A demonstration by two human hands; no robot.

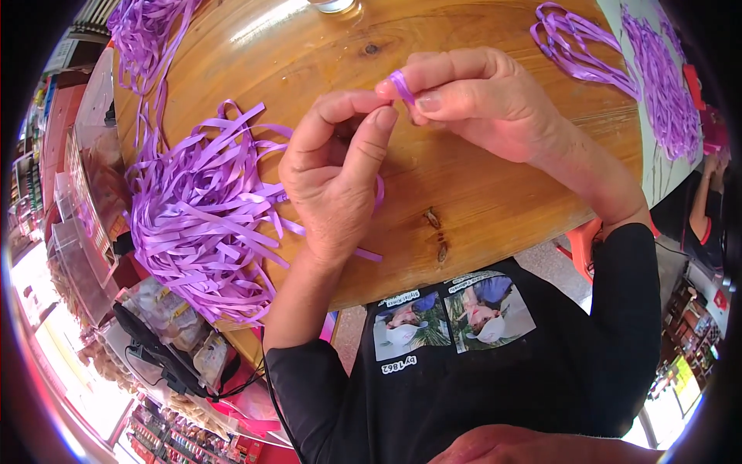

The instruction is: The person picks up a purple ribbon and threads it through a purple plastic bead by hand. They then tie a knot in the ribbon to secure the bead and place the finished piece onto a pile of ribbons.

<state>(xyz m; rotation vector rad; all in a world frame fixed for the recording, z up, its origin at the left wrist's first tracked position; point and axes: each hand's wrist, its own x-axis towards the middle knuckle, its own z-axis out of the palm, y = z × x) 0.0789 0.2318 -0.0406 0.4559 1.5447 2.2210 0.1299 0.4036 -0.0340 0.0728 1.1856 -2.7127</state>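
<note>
1. Ribbon (400, 82), right of the pile (197, 209), wraps one fingertip of your right hand (495, 100).
2. You pinch it there; left hand (332, 170) narrow, can't tell on what.
3. Hold it flat; tension evenly, no twist.

Ribbon loop (401, 85) over wooden table (495, 201): partly covered by fingertips, knot or plain wrap, can't tell. Ribbon strand (369, 254) low over table: middle run hidden behind left hand (334, 170). Right hand (491, 100) above table: some fingers hidden behind thumb and palm. Ribbon heap (147, 35) at table's far left, glass (334, 5) at table's far side: both cut by top edge. Orange stool (585, 243) half under table. Co-worker (702, 205) right of table: blurred, lost in dark rim. Shelf goods (174, 433) left of table: too small to tell.
</note>
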